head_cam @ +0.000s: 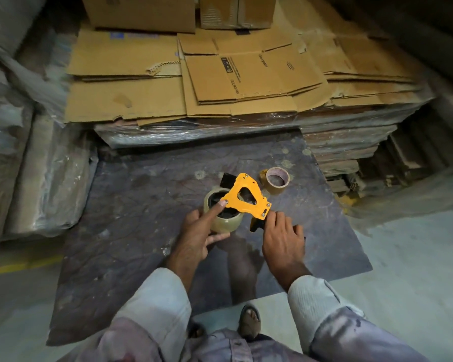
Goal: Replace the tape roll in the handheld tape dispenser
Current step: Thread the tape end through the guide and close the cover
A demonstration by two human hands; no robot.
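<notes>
A yellow handheld tape dispenser (246,195) is held above a dark board (141,218). A full roll of clear tape (226,220) sits on its hub at the left end. My left hand (199,233) cups that roll from below, its forefinger pressing on the yellow frame over the hub. My right hand (283,237) grips the dispenser's black handle, which it mostly hides. A nearly spent roll, a cardboard core (277,177) with a thin layer of tape, lies on the board just beyond the dispenser.
Flattened cardboard boxes (220,79) are stacked on wrapped pallets behind the board. Plastic-wrapped bundles (45,178) stand at the left. A stack of small cardboard pieces (364,158) is at the right. My sandalled foot (249,321) shows below on the pale floor.
</notes>
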